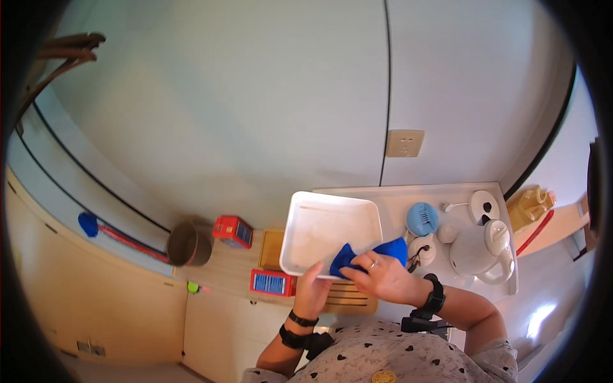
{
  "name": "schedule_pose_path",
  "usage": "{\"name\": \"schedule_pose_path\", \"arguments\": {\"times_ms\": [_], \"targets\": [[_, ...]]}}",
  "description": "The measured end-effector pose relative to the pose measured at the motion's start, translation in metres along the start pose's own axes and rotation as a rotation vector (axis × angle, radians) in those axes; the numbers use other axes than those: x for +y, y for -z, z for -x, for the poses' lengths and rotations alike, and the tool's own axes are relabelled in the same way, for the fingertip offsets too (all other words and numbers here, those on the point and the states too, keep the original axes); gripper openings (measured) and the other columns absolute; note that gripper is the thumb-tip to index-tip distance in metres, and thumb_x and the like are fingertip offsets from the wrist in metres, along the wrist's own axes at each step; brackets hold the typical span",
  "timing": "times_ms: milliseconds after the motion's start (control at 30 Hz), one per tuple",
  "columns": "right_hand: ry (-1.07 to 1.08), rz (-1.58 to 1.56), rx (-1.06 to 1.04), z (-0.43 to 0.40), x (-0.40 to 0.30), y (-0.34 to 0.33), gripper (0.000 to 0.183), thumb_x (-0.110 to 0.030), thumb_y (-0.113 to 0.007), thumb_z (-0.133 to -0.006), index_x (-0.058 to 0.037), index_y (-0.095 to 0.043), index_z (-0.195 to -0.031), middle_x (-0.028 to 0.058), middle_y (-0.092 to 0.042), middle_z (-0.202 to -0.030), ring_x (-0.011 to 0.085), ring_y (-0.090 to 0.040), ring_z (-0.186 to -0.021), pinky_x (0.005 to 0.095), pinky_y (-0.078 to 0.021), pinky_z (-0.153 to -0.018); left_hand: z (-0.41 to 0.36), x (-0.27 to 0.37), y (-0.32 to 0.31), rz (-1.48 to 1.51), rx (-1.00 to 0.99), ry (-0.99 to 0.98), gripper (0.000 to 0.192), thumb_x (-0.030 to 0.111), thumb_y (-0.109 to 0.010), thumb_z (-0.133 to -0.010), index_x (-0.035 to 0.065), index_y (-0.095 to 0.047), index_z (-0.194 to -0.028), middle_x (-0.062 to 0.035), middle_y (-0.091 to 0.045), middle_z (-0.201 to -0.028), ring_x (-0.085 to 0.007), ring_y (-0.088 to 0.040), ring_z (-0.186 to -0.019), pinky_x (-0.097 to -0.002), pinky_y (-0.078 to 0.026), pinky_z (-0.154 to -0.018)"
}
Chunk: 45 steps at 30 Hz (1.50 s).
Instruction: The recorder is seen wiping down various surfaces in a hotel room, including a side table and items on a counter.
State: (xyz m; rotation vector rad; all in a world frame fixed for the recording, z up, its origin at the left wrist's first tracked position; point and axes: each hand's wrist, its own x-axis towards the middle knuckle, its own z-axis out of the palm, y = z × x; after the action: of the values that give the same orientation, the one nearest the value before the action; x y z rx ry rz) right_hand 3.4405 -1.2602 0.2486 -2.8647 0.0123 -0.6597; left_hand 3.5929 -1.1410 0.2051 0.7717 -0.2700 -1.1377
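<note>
A white rectangular plastic tray (330, 222) is tilted up in front of me, with faint marks on its inner surface. My left hand (311, 292) grips its near left edge, the thumb over the rim. Bunched in my right hand (380, 277) is a blue cloth (392, 250), pressed on the tray's near right corner. A slatted wooden board (352, 299) lies below the tray, partly hidden by it and my hands. Both wrists wear black straps.
Red boxes (233, 231) and a brown bin (189, 244) stand at the left. At the right are a white electric kettle (476, 251), a white teapot (422, 252), a blue round object (422, 219) and a white lid (483, 207). A socket (405, 143) is on the wall.
</note>
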Motion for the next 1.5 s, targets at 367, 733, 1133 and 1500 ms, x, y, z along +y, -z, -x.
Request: {"name": "schedule_pose_path", "arguments": {"times_ms": [367,733,1133,1500], "targets": [[-0.179,0.264,0.199,-0.004,0.045,0.042,0.045,-0.012,-0.057,-0.078,-0.0084,-0.058,-0.123,0.0115,-0.048,-0.130,0.0271,-0.049,-0.113,0.0362,-0.0429,-0.086,0.031,-0.011,0.010,-0.101,-0.112,0.024,0.066,0.005,-0.056,-0.074,0.0026,-0.035,-0.136,-0.0120,-0.048,-0.131,-0.0300,-0.044,-0.124,-0.0465,-0.033,-0.106],[-0.218,-0.212,0.458,-0.047,0.018,0.038,0.057,-0.002,-0.055,-0.081,0.0013,-0.037,-0.135,0.0216,-0.043,-0.133,0.0405,-0.043,-0.119,0.0442,-0.0366,-0.100,0.023,0.003,0.007,-0.523,-0.231,0.051,0.067,0.007,-0.063,-0.076,0.0027,-0.036,-0.136,-0.0097,-0.046,-0.133,-0.0257,-0.043,-0.125,-0.0414,-0.032,-0.106],[0.044,-0.823,0.043,-0.030,-0.008,0.041,0.062,0.009,-0.048,-0.070,-0.0105,-0.050,-0.128,0.0079,-0.055,-0.126,0.0275,-0.049,-0.109,0.0421,-0.0379,-0.097,0.001,0.004,0.025,-0.262,-0.378,-0.037,0.083,0.038,-0.083,-0.067,0.0049,-0.042,-0.131,-0.0099,-0.044,-0.134,-0.0235,-0.045,-0.124,-0.0396,-0.036,-0.105],[-0.024,-0.118,0.052,0.004,0.033,0.077,0.049,-0.005,-0.064,-0.073,-0.0197,-0.060,-0.120,0.0002,-0.051,-0.132,0.0251,-0.047,-0.116,0.0412,-0.0381,-0.099,0.027,0.021,0.004,-0.169,-0.112,-0.091,0.068,0.008,-0.060,-0.072,0.0044,-0.036,-0.135,-0.0123,-0.051,-0.125,-0.0296,-0.051,-0.117,-0.0445,-0.041,-0.100]]}}
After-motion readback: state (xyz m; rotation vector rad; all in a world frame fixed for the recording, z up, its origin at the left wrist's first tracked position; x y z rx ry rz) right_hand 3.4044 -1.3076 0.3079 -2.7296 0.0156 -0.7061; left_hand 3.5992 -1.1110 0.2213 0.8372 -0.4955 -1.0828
